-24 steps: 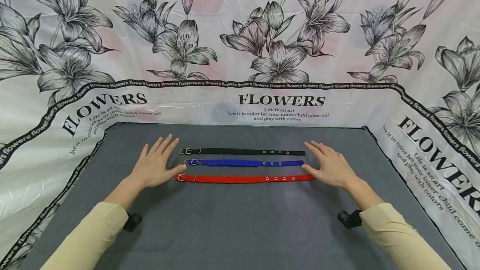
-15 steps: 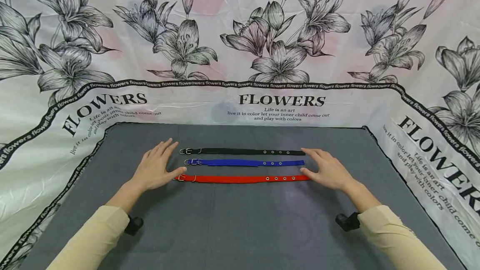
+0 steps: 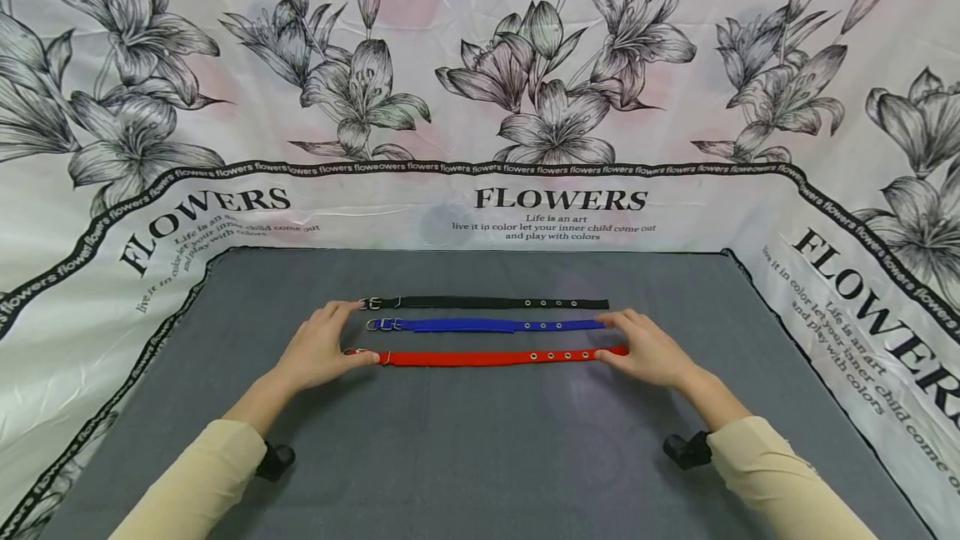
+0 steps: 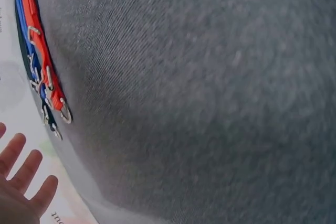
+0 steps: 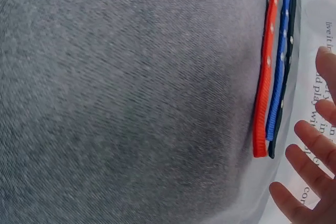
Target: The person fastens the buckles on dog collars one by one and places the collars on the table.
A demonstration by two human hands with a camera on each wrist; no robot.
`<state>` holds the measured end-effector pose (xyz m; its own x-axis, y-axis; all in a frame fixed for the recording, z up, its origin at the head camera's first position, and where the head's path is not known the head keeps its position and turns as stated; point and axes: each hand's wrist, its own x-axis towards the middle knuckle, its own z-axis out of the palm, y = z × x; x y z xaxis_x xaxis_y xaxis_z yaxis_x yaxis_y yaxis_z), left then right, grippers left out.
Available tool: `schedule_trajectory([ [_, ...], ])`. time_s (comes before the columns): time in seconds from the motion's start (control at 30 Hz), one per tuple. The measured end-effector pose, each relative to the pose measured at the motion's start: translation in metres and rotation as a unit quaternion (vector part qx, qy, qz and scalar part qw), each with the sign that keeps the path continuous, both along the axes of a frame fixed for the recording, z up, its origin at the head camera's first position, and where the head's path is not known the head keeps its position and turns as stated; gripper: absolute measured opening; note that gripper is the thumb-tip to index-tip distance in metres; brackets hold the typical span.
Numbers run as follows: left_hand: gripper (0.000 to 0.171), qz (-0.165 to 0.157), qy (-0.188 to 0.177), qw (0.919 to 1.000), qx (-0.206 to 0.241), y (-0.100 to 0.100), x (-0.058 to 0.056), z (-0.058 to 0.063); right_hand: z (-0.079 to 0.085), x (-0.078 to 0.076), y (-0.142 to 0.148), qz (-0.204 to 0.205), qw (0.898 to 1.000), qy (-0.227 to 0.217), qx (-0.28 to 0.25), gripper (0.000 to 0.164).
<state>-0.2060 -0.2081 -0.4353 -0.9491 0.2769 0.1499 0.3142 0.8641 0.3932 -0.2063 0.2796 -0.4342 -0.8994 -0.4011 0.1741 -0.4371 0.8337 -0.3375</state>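
Three buckled collars lie side by side across the grey cloth: a black collar (image 3: 465, 303) farthest, a blue collar (image 3: 465, 326) in the middle and a red collar (image 3: 457, 358) nearest. Each has a metal buckle and ring at its left end and eyelets toward its right end. My left hand (image 3: 318, 348) is over the buckle ends, its thumb overlapping the red collar's buckle in the head view. Over the eyelet ends is my right hand (image 3: 648, 348), thumb across the red strap and fingertips by the blue collar's tip. Both wrist views show spread fingers holding nothing.
Grey cloth (image 3: 450, 457) covers the table. Behind and along both sides stands a white sheet (image 3: 405, 215) printed with flowers and lettering. A dark wrist-worn device (image 3: 276, 462) sits below the left sleeve, another dark device (image 3: 686, 450) by the right sleeve.
Both hands have moved inward and lower toward the collars' ends, fingers bending more. The collars lie where they were; the head view has shifted slightly.
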Motion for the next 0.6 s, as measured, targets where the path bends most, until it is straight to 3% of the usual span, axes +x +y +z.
schedule_trajectory([
  [0.27, 0.077, -0.004, -0.032, 0.9995, 0.005, 0.004, 0.002, -0.011, -0.011, 0.001, -0.003, 0.000, 1.000, -0.010, 0.014, 0.044],
  [0.6, 0.064, -0.026, -0.040, 0.9988, -0.004, 0.003, 0.002, -0.021, -0.019, 0.001, -0.008, -0.010, 0.999, -0.007, 0.034, 0.036],
])
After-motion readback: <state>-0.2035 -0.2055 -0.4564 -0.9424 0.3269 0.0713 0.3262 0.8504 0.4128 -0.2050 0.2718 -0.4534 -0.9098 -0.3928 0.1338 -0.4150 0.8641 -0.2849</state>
